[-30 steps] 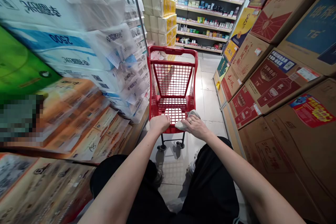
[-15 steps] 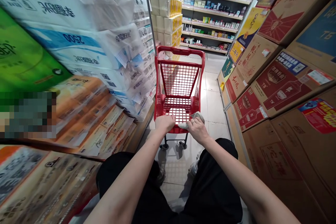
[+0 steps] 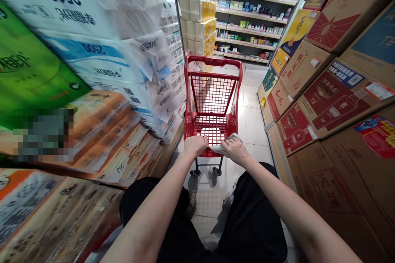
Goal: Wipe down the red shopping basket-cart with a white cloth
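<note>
A red plastic shopping cart [image 3: 212,94] with a grid basket stands upright on the floor between my feet and the aisle ahead. My left hand [image 3: 196,144] is closed around the left part of its near edge. At the right part of that same edge, my right hand [image 3: 234,150] presses a crumpled pale cloth [image 3: 217,148] against the plastic, with its fingers curled over it. Part of the cloth shows above the knuckles; the rest is hidden under the hand.
Stacked white tissue packs [image 3: 101,55] and orange-brown packs [image 3: 120,148] line the left side. Cardboard cartons [image 3: 333,181] are piled high on the right. Farther ahead are yellow-and-white packs [image 3: 205,20] and shelves [image 3: 249,20] of small boxes. Dark caster wheels [image 3: 195,172] sit below the cart.
My right hand has settled lower over the cloth, and less of the cloth sticks up. The whole view has shifted slightly to the left. My left hand keeps its hold.
</note>
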Demonstrator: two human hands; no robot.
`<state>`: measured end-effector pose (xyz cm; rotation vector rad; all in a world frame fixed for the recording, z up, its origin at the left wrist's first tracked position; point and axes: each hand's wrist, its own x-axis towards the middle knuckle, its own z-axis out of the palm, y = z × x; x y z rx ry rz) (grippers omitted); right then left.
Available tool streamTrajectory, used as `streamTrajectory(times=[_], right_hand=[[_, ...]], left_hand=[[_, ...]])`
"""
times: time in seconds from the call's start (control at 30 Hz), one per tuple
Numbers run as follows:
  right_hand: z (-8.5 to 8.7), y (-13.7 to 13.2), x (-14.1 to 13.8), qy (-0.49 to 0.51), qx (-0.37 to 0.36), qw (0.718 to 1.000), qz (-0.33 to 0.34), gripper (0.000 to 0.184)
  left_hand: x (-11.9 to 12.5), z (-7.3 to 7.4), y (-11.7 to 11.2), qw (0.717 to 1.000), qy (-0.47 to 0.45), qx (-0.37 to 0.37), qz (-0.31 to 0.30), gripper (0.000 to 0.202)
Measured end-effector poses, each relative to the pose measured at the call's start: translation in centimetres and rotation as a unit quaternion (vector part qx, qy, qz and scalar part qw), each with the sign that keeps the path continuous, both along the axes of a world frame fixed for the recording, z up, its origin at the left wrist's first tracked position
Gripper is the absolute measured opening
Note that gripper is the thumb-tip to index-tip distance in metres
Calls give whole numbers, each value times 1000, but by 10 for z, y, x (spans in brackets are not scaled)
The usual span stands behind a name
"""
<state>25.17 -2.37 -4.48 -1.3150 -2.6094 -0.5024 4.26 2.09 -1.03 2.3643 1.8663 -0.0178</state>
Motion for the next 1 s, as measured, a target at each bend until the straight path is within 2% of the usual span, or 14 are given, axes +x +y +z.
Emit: streamTrajectory(times=[0.13, 0.3, 0.4, 0.53, 0.73, 0.9, 1.0], right_hand=[[0, 1, 15, 4, 18, 1000, 4, 18], [-4, -1, 4, -2, 19, 999, -26, 19], [0, -1, -5, -15, -10, 999, -34, 23], [13, 1, -15, -29, -77, 995, -55, 29], [34, 7, -23, -76, -166, 982, -46, 21], [40, 12, -19, -73, -181, 980, -26, 38], [37, 11, -15, -62, -177, 982, -21, 37]], left_hand=[[4, -3, 1, 1000, -4, 4, 4, 68], [7, -5, 2, 999, -5, -10, 31, 69], [5, -4, 2, 999, -1, -3, 40, 69], [4, -2, 1, 999, 6, 2, 35, 68], [5, -2, 0, 999, 15, 7, 33, 67], [5, -5, 2, 999, 19, 9, 32, 66], [6, -5, 2, 999, 22, 9, 33, 65]])
